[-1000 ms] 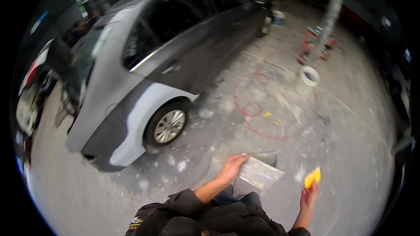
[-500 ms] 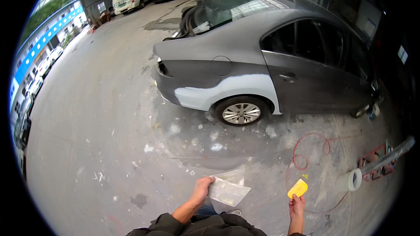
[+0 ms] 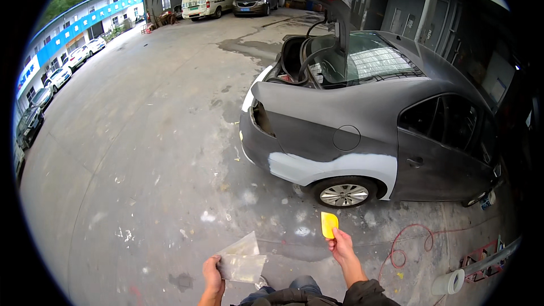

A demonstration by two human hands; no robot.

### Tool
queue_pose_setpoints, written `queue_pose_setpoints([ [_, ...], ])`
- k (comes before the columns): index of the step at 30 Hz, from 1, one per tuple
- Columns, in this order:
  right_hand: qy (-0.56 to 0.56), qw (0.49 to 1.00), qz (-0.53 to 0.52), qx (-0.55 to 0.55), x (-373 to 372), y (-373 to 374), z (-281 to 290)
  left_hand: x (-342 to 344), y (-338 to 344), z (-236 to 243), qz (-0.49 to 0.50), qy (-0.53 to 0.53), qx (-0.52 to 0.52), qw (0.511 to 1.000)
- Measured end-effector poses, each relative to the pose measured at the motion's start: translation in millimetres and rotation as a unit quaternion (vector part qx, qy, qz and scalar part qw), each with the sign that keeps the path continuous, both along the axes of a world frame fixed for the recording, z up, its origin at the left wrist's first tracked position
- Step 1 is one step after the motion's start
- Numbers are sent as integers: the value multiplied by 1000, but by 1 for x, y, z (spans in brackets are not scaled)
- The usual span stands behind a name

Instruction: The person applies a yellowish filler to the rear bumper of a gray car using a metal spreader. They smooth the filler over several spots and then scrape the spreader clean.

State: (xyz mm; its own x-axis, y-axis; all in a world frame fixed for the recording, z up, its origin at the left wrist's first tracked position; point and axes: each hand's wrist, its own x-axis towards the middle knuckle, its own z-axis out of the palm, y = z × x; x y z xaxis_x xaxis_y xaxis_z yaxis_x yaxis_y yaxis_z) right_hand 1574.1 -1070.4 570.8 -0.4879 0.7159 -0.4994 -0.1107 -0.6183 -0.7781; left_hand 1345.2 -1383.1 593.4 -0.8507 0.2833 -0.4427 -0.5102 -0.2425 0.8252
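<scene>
My left hand point(image 3: 212, 273), low in the head view, is closed on the edge of a thin, greyish translucent sheet point(image 3: 243, 267); it looks folded or doubled, with a corner sticking up. To its right, my right hand point(image 3: 342, 247) reaches forward and pinches a small yellow plastic scraper point(image 3: 328, 225) with rounded corners between thumb and fingers. Beyond both hands stands a dark grey sedan point(image 3: 317, 113) with its boot lid raised and its tail-lamp recess bare. A pale grey patch point(image 3: 334, 168) runs above the rear wheel point(image 3: 344, 194). Neither hand touches the car.
A red hose point(image 3: 403, 243) lies looped on the floor at right. Near it are a white bucket point(image 3: 448, 282) and a red rack point(image 3: 477, 260). At the back, a white van point(image 3: 208, 0) and a dark car point(image 3: 255, 0) are parked; more cars point(image 3: 59, 78) line the left.
The view has swung up and to the left, so the raised boot lid now shows. My right hand has moved left and forward with the scraper. My left hand still holds the sheet.
</scene>
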Motion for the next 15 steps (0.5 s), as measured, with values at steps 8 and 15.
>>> queue_pose_setpoints([
  [8,34,991,86,96,-178,122,54,-66,9,-30,138,-64,33,988],
  [15,26,974,148,171,-336,287,74,-132,93,13,231,-96,-12,968],
])
